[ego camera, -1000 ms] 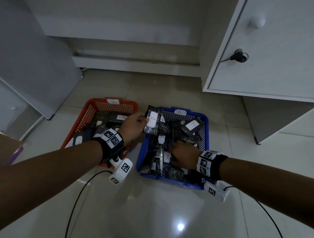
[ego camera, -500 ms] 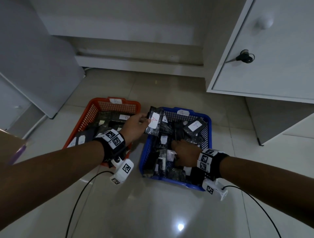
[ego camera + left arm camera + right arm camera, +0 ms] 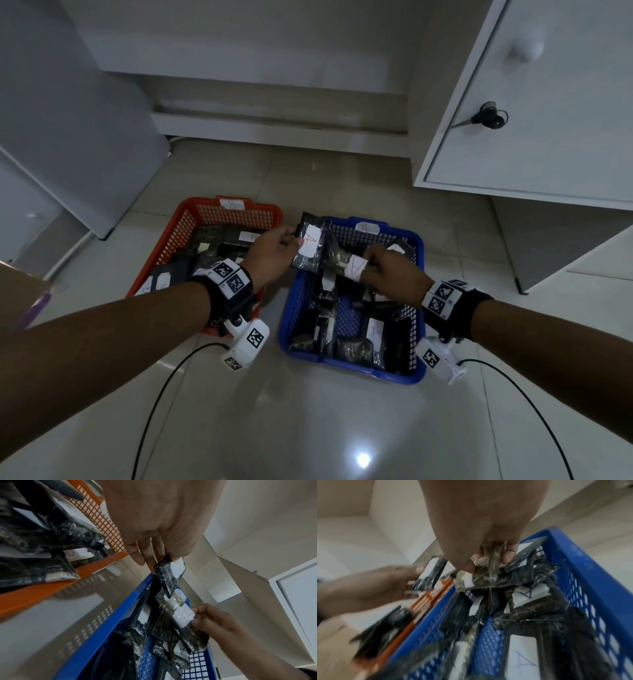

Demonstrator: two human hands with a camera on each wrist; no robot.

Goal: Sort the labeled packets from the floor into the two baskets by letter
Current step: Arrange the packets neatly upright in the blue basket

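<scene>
An orange basket (image 3: 191, 219) tagged B and a blue basket (image 3: 416, 246) tagged A stand side by side on the floor, both holding dark packets with white labels. My left hand (image 3: 274, 250) pinches a dark packet (image 3: 310, 246) labeled A over the blue basket's left rim; in the left wrist view that packet (image 3: 169, 574) hangs from my fingertips. My right hand (image 3: 387, 274) grips a second A-labeled packet (image 3: 347, 265) lifted above the pile in the blue basket, seen crumpled between its fingers (image 3: 508, 555) as the packet (image 3: 481, 577).
A white cabinet (image 3: 534, 102) with a key in its door stands at the right, close behind the blue basket. A low white ledge (image 3: 274, 130) runs along the back wall and a grey panel (image 3: 85, 120) leans at the left. Cables (image 3: 161, 394) trail over the glossy tiles.
My right hand rose out of the blue basket's pile holding an A packet and moved up toward the left hand. The left hand kept its packet near the blue basket's rim.
</scene>
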